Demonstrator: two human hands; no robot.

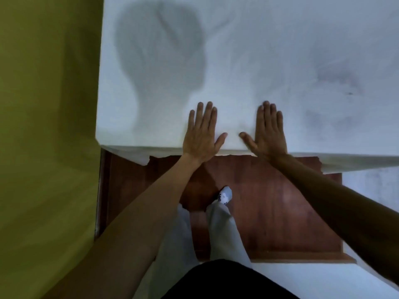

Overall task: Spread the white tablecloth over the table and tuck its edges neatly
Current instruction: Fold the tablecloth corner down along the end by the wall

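The white tablecloth [269,50] covers the whole table top and hangs a short way over the near edge [237,151]. My left hand [201,132] lies flat, palm down, on the cloth just inside that edge, fingers apart and pointing away from me. My right hand [268,131] lies flat the same way a little to the right, the two thumbs pointing toward each other with a small gap between them. Neither hand holds anything. Faint creases and grey marks show in the cloth at the right. The table under the cloth is hidden.
A yellow-green wall [47,126] runs along the table's left side. Reddish wooden floor [269,201] shows below the near edge, with my pale trouser legs and a socked foot [225,195]. A white surface [371,186] lies at the lower right. My head's shadow falls on the cloth.
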